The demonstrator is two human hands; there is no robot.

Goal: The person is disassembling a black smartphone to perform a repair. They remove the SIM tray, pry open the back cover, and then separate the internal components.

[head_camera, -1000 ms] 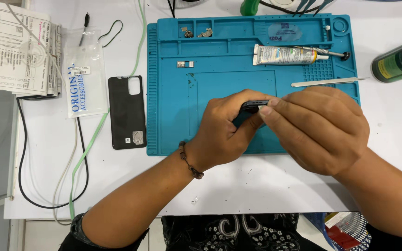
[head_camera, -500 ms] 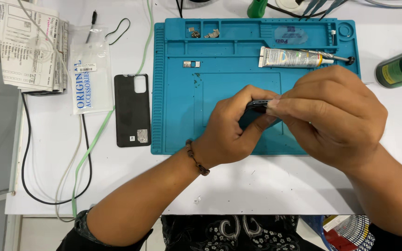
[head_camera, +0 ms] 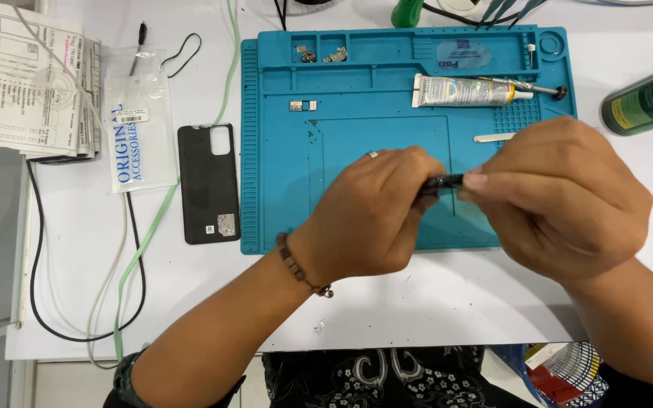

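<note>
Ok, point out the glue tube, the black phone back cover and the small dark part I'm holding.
glue tube [head_camera: 466,91], head view, middle of its body.
black phone back cover [head_camera: 207,185], head view, centre of the panel.
small dark part [head_camera: 447,181], head view, exposed bit between both hands.

A clear flat plastic bag [head_camera: 139,125] with a white card and blue lettering lies on the white table, left of the blue mat. Just left of it lies a stack of printed white paper sheets [head_camera: 35,83]. A white glue tube [head_camera: 470,91] with a printed label lies on the mat's far right part. At the far right edge lies a dark green can [head_camera: 648,98] with a yellowish label.
</note>
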